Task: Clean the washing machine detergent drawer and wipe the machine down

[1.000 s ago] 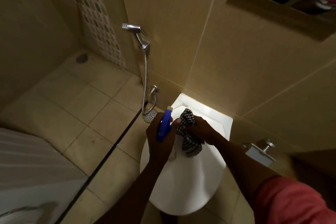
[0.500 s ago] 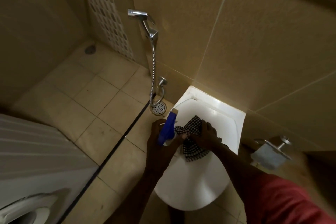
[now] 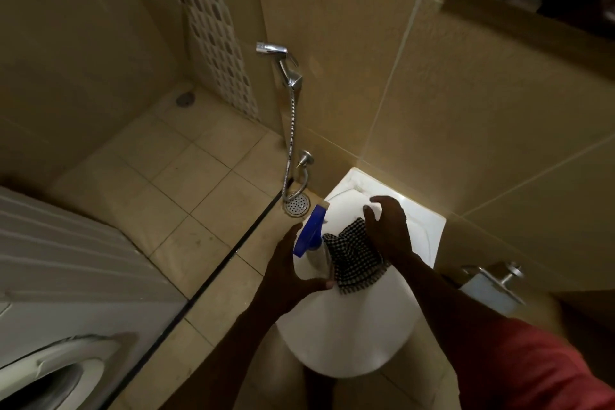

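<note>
- Head view: you're looking down at a closed white toilet lid (image 3: 349,326), both arms reaching over it.
- Your left hand (image 3: 289,273) is spread open, fingers curved round the spray bottle (image 3: 314,243) without closing; thumb tip near the bottle's base, palm off it. Can't tell if any finger touches it.
- Spray bottle: blue trigger head, clear body, standing on the lid's left side. No label or writing readable on it.
- Your right hand (image 3: 389,230) is open, fingers splayed, hovering over the far edge of the checkered cloth (image 3: 356,260); it grips nothing. Whether the palm touches the cloth, can't tell.
- Checkered cloth: black-and-white, bunched on the lid just right of the bottle, touching it.
- Washing machine (image 3: 66,309) sits bottom left, white ribbed top and part of the round door (image 3: 50,373) showing; well apart from both hands. Detergent drawer not made out. No brand legible.
- Chrome bidet sprayer (image 3: 283,60) hangs on the beige tiled wall, hose running down to a valve beside the floor drain (image 3: 297,205).
- Toilet roll holder (image 3: 492,283) at right of the lid, on the wall.
- Red sleeve (image 3: 532,366) on your right arm, lower right.
- Dim light; no text readable anywhere.
</note>
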`<state>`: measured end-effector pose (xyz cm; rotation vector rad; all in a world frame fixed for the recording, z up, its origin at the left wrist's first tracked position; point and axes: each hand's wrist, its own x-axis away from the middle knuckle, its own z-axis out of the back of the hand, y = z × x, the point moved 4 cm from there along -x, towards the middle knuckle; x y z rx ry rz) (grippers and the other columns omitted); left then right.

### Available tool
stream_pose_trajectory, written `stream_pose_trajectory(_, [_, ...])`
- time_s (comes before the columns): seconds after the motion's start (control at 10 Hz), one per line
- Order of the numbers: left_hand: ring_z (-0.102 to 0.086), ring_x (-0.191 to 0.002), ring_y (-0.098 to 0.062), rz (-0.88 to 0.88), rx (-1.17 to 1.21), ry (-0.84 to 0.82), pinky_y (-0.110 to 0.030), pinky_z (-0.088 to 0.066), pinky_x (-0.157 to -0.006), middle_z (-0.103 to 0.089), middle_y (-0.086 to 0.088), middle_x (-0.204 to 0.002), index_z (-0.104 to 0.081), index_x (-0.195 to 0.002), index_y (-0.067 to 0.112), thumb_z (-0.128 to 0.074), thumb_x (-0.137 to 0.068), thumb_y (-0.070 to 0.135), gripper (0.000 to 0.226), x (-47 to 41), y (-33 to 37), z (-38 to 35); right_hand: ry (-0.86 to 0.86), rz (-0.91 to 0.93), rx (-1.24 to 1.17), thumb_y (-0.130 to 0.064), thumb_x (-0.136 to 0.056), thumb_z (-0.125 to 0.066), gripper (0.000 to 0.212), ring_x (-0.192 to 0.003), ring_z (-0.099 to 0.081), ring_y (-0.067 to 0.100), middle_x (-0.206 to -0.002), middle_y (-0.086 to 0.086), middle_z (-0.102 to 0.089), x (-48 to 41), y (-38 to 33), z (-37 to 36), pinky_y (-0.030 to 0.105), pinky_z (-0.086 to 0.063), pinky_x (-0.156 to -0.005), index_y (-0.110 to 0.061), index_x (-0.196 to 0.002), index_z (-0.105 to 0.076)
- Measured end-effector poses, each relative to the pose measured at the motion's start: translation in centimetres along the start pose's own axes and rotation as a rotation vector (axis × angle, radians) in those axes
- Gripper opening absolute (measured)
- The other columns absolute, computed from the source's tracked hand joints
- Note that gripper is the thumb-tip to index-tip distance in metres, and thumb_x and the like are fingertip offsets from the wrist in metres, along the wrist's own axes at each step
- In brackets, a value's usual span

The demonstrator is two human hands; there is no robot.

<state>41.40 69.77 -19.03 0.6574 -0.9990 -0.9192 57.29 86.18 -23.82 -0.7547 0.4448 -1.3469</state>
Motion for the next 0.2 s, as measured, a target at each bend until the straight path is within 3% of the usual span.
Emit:
stream_pose_trajectory(0.1, [-0.027, -0.130, 0.000, -0.057, -0.085, 0.044, -0.006, -0.019, -0.102, -0.031, 0.011, -0.148, -0.022, -0.143, 0.032, -0.088, -0.067, 0.031, 0.101, 1.3, -0.7, 1.0, 0.065, 0.123, -0.039, -0.016, -0.092, -0.060, 0.022, -0.116, -0.053, 0.026, -0.119, 0.010, -0.060, -0.3, -3.6, 2.1, 0.026, -0.033, -0.098, -0.006, -0.112, -0.061])
stream_pose_trajectory(0.2, [-0.031, -0.132, -0.005, 0.008, -0.114, 0.127, -0.010, -0.020, -0.101, -0.029, 0.011, -0.152, -0.022, -0.147, 0.033, -0.084, -0.068, 0.044, 0.100, 2.2, -1.9, 2.6, 0.093, 0.171, -0.069, -0.016, -0.093, -0.059, 0.023, -0.116, -0.053, 0.023, -0.122, 0.009, -0.059, -0.5, -7.2, 3.7, 0.031, -0.038, -0.101, -0.007, -0.113, -0.062])
